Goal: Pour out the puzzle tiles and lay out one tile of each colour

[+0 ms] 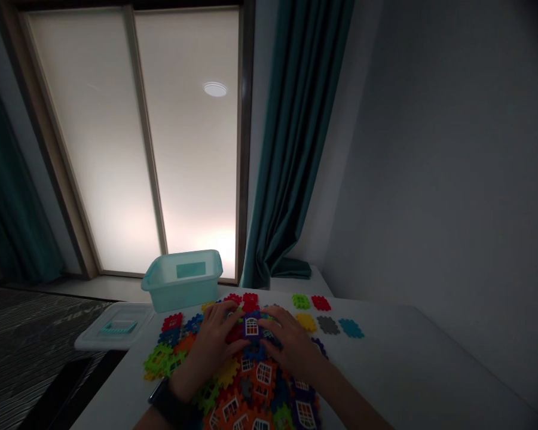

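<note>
Two bare hands meet over a dark blue window tile (251, 327) at the centre of a sprawl of interlocking plastic house tiles (251, 382) reaching the near edge of a white bench (399, 364). The left hand (210, 346) and right hand (291, 343) flank it, fingers (273, 316) spread and curved over the pieces; whether they grip the tile or only rest on it cannot be told. A black wristband (168, 403) circles the left wrist. Loose green, red, yellow, grey and teal tiles (327, 325) lie toward the far edge, right of a pale teal plastic bin (182, 280) and its lid (114, 325).
</note>
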`<state>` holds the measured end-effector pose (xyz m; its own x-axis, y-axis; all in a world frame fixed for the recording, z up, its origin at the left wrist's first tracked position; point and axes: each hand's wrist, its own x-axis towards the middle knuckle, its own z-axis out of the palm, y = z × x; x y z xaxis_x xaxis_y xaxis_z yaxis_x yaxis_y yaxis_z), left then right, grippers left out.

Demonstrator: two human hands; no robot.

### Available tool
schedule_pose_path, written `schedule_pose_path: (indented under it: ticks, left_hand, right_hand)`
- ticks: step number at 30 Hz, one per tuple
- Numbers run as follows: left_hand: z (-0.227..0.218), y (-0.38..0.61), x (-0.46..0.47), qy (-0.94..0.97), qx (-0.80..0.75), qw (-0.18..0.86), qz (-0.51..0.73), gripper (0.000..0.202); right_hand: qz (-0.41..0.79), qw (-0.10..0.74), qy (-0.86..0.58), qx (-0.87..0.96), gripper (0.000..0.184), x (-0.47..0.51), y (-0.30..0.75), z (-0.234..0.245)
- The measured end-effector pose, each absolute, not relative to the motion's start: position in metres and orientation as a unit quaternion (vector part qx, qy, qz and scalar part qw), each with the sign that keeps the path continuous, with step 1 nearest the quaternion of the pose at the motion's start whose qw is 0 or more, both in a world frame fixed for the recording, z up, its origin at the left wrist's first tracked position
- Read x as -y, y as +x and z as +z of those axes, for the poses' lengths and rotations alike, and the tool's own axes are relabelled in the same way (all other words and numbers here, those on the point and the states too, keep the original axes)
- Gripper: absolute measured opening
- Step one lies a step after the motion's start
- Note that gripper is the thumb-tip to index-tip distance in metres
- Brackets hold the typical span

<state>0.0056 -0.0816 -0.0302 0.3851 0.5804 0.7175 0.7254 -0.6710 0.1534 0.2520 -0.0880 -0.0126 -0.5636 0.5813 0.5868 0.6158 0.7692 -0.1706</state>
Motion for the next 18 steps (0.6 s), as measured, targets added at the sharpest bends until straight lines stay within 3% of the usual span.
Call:
schedule_pose_path:
  ticks: [18]
  left_hand:
    - [-0.0303,0.0076,0.084,-0.829,0.395,0.075,-0.389,0.045]
  right_hand:
    - [-0.073,0.329,-0.294,0.894,0.03,0.0863,0.2498,-0.0091]
